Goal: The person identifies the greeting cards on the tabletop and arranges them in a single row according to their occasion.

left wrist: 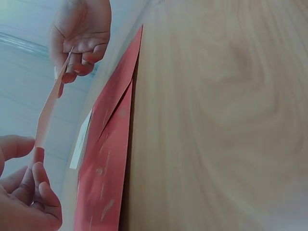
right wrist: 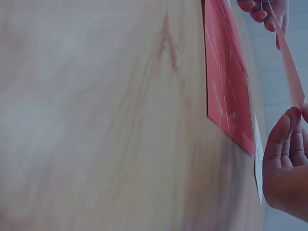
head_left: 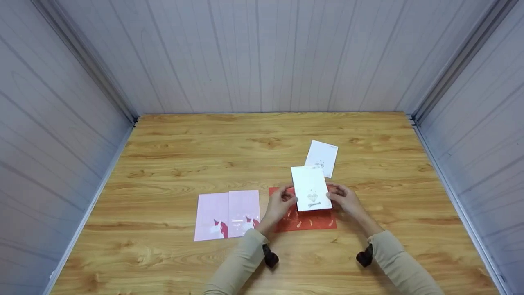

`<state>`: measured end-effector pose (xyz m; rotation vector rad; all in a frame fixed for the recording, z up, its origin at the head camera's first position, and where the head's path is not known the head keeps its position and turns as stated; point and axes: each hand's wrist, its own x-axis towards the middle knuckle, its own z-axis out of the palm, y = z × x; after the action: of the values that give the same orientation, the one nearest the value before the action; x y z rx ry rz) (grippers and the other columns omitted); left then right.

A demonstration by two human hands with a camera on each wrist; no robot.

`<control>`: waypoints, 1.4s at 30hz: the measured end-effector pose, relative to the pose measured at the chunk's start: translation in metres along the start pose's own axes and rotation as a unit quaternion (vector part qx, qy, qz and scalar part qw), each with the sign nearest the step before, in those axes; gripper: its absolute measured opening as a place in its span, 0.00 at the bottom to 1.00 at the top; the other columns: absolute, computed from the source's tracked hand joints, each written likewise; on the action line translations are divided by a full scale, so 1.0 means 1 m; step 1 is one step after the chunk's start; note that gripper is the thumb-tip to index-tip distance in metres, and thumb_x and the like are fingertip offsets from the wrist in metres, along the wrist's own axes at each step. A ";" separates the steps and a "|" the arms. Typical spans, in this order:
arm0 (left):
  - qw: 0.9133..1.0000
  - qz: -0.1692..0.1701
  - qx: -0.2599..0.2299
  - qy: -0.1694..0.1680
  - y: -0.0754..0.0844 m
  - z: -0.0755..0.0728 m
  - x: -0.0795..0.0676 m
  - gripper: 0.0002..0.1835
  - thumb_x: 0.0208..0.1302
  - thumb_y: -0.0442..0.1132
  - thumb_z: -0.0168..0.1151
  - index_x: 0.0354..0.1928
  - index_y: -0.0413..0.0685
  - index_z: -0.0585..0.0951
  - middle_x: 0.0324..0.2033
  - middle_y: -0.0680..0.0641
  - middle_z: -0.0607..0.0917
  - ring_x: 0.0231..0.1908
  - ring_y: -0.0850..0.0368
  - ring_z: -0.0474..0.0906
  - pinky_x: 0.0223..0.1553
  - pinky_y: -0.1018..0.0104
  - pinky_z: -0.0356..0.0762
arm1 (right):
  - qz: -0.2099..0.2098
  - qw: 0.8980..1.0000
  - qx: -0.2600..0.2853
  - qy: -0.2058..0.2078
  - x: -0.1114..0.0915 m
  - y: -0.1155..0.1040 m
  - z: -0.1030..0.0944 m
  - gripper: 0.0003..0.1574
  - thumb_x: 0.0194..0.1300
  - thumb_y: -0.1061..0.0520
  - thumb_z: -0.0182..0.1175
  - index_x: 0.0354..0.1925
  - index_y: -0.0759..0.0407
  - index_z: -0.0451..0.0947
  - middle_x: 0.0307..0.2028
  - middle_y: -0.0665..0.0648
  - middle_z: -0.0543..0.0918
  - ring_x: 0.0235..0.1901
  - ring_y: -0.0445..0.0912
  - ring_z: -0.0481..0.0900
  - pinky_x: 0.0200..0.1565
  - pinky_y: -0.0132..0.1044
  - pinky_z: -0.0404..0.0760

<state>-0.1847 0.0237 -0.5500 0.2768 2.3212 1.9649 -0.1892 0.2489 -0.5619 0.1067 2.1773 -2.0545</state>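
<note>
Both hands hold up a white card (head_left: pixel 311 184) with a small heart-shaped diamond drawing and lettering near its lower edge. My left hand (head_left: pixel 279 205) pinches its left edge between thumb and fingers. At the right edge, my right hand (head_left: pixel 346 201) pinches it the same way. In the left wrist view the card (left wrist: pixel 48 113) appears nearly edge-on, raised off the table. Beneath it lie red printed sheets (head_left: pixel 286 223), partly hidden by the card and the left hand. A second white card (head_left: pixel 321 152) with a similar drawing lies behind, overlapped by the held one in the head view.
To the left, two pink cards (head_left: pixel 213 205) with red figures lie side by side on the wood-grain table (head_left: pixel 163 164). Pale panel walls (head_left: pixel 262 57) enclose the table at the back and both sides. Dark wrist cameras (head_left: pixel 270 258) sit by the sleeve cuffs.
</note>
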 end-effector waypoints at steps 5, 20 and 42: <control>1.000 -0.024 0.002 -0.013 -0.015 0.014 0.005 0.19 0.53 0.29 0.60 0.50 0.40 0.74 0.26 0.53 0.76 0.28 0.61 0.70 0.30 0.70 0.70 | 0.000 1.000 0.004 0.010 -0.006 0.003 -0.011 0.27 0.56 0.67 0.57 0.53 0.74 0.65 0.32 0.54 0.76 0.31 0.40 0.74 0.32 0.31 0.73; 0.998 -0.040 0.006 -0.037 -0.012 0.045 0.003 0.20 0.54 0.30 0.60 0.51 0.44 0.74 0.26 0.53 0.75 0.28 0.62 0.70 0.30 0.70 0.69 | -0.015 0.998 -0.046 0.042 -0.021 0.008 -0.039 0.24 0.55 0.67 0.58 0.50 0.76 0.68 0.30 0.55 0.77 0.32 0.39 0.74 0.35 0.29 0.72; 0.992 0.027 0.117 -0.043 -0.011 0.077 -0.002 0.20 0.53 0.34 0.62 0.51 0.43 0.74 0.31 0.54 0.73 0.34 0.63 0.65 0.35 0.71 0.66 | 0.025 0.996 -0.012 0.090 -0.035 0.013 -0.065 0.25 0.56 0.62 0.60 0.49 0.76 0.67 0.30 0.50 0.77 0.32 0.37 0.73 0.35 0.28 0.72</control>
<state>-0.1695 0.0966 -0.5741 0.4358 2.5129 1.6633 -0.1564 0.3165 -0.5659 0.3532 2.2747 -2.0627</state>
